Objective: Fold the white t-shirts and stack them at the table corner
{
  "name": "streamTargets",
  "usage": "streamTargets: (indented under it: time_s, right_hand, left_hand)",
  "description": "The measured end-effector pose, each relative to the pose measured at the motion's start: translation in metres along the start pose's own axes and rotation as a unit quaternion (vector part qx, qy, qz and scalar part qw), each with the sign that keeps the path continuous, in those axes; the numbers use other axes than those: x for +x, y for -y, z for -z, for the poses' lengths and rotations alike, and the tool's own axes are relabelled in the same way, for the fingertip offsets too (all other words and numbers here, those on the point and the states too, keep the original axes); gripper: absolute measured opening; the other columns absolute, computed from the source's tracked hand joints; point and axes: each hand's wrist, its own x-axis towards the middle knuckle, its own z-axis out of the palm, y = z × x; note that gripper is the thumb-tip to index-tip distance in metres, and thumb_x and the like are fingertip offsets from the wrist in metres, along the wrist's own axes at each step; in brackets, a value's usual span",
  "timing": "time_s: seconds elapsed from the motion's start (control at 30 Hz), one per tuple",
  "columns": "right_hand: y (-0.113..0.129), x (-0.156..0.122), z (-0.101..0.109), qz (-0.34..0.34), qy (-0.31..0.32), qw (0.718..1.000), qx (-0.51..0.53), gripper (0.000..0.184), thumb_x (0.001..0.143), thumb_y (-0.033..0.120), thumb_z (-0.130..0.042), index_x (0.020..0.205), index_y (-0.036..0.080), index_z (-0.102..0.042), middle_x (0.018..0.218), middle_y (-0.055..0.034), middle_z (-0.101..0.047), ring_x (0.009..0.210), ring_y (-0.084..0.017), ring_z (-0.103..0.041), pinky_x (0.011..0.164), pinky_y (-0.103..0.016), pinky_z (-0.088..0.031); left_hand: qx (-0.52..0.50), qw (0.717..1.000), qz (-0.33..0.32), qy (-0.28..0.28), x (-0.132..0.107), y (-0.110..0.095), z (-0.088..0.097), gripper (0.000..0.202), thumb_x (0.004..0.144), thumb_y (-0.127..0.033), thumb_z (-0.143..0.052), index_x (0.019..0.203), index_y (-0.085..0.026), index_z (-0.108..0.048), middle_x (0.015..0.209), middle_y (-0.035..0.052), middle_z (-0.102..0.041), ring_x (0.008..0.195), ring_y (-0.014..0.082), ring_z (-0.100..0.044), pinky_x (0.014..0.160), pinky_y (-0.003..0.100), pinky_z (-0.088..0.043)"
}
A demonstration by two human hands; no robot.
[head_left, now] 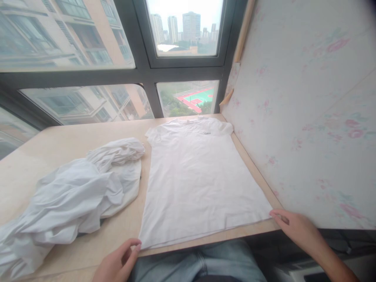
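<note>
A white T-shirt (199, 176) lies spread flat on the pale wooden surface (123, 233), its neckline toward the window and its hem toward me. A small dark print marks the upper right of its chest. My left hand (120, 260) pinches the near left corner of the hem between thumb and fingers. At the near right corner, my right hand (293, 225) grips the hem in the same way, close to the wall. The fabric between the two hands lies mostly smooth, with light creases.
Crumpled white clothes (76, 192) are heaped on the left of the surface. A dark window frame (143, 74) borders the far side, and a flowered wall (308, 117) rises on the right. My legs in jeans (202, 262) are below the near edge.
</note>
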Motion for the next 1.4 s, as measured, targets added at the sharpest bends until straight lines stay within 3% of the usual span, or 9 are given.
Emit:
streamTargets:
  time_s: [0.13, 0.3, 0.5, 0.63, 0.73, 1.0, 1.13, 1.23, 1.4]
  right_hand:
    - [0.041, 0.025, -0.009, 0.066, -0.039, 0.997, -0.024, 0.035, 0.088, 0.045, -0.048, 0.100, 0.026, -0.075, 0.097, -0.0071, -0.076, 0.083, -0.026, -0.071, 0.077, -0.039, -0.058]
    - [0.102, 0.062, -0.061, 0.271, -0.081, 0.958, -0.052, 0.045, 0.095, 0.040, -0.046, 0.132, 0.019, -0.060, 0.142, -0.0128, -0.056, 0.133, -0.028, -0.051, 0.110, -0.048, -0.044]
    - [0.100, 0.066, -0.100, 0.305, -0.098, 0.937, -0.137, 0.046, 0.098, 0.037, -0.043, 0.138, 0.017, -0.053, 0.150, -0.0140, -0.048, 0.141, -0.032, -0.040, 0.113, -0.056, -0.036]
    - [0.093, 0.070, -0.096, 0.297, -0.109, 0.939, -0.132, 0.040, 0.096, 0.038, -0.046, 0.129, 0.019, -0.060, 0.139, -0.0136, -0.057, 0.130, -0.032, -0.051, 0.108, -0.053, -0.043]
    - [0.105, 0.089, -0.087, 0.276, -0.093, 0.948, -0.127, 0.031, 0.095, 0.038, -0.047, 0.113, 0.021, -0.066, 0.118, -0.0124, -0.066, 0.109, -0.029, -0.062, 0.097, -0.049, -0.050]
    - [0.209, 0.172, -0.091, 0.297, 0.008, 0.952, -0.071, 0.030, 0.097, 0.036, -0.042, 0.112, 0.023, -0.066, 0.113, -0.0082, -0.069, 0.106, -0.025, -0.064, 0.087, -0.039, -0.054]
    - [0.265, 0.207, -0.104, 0.315, 0.081, 0.946, -0.017, 0.030, 0.094, 0.035, -0.045, 0.113, 0.026, -0.067, 0.116, -0.0059, -0.069, 0.106, -0.024, -0.066, 0.084, -0.037, -0.056]
    - [0.308, 0.245, -0.110, 0.307, 0.128, 0.942, 0.031, 0.029, 0.092, 0.034, -0.050, 0.114, 0.025, -0.067, 0.117, -0.0057, -0.070, 0.100, -0.022, -0.067, 0.085, -0.037, -0.055]
    - [0.414, 0.323, -0.135, 0.301, 0.154, 0.939, 0.062, 0.036, 0.093, 0.038, -0.055, 0.123, 0.020, -0.062, 0.114, -0.0075, -0.070, 0.105, -0.022, -0.065, 0.093, -0.038, -0.050]
  left_hand:
    - [0.045, 0.987, -0.127, -0.090, 0.028, -0.029, -0.017, 0.040, 0.087, -0.052, -0.049, 0.101, -0.024, -0.072, 0.097, 0.0059, -0.075, 0.086, 0.0232, -0.071, 0.080, 0.032, -0.057]
    - [0.188, 0.929, -0.265, -0.177, 0.070, -0.070, -0.061, 0.051, 0.090, -0.044, -0.051, 0.134, -0.019, -0.060, 0.146, 0.0169, -0.053, 0.135, 0.0365, -0.048, 0.109, 0.057, -0.039]
    - [0.251, 0.911, -0.279, -0.170, 0.074, -0.047, -0.078, 0.055, 0.092, -0.041, -0.052, 0.143, -0.022, -0.051, 0.155, 0.0130, -0.043, 0.143, 0.0336, -0.040, 0.115, 0.055, -0.035]
    - [0.175, 0.930, -0.271, -0.177, 0.076, -0.033, -0.065, 0.047, 0.092, -0.036, -0.051, 0.137, -0.021, -0.055, 0.148, 0.0126, -0.051, 0.137, 0.0307, -0.046, 0.110, 0.050, -0.044]
    - [0.087, 0.948, -0.240, -0.188, 0.112, -0.045, -0.043, 0.043, 0.092, -0.034, -0.049, 0.132, -0.021, -0.055, 0.140, 0.0132, -0.057, 0.131, 0.0278, -0.053, 0.109, 0.047, -0.045]
    - [0.022, 0.964, -0.098, -0.246, 0.332, -0.114, 0.027, 0.058, 0.083, -0.027, -0.058, 0.137, -0.007, -0.045, 0.140, 0.0239, -0.050, 0.138, 0.0337, -0.042, 0.116, 0.048, -0.032]
    - [-0.008, 0.964, -0.012, -0.265, 0.403, -0.118, 0.047, 0.062, 0.082, -0.031, -0.063, 0.134, -0.003, -0.046, 0.123, 0.0285, -0.059, 0.120, 0.0375, -0.057, 0.101, 0.049, -0.043]
    - [-0.043, 0.965, 0.009, -0.258, 0.414, -0.112, 0.051, 0.046, 0.080, -0.029, -0.065, 0.120, -0.010, -0.056, 0.106, 0.0184, -0.068, 0.102, 0.0295, -0.065, 0.089, 0.038, -0.048]
    - [-0.088, 0.958, -0.015, -0.273, 0.385, -0.103, 0.049, 0.021, 0.083, -0.032, -0.057, 0.096, -0.016, -0.062, 0.092, 0.0055, -0.068, 0.087, 0.0193, -0.062, 0.081, 0.029, -0.045]
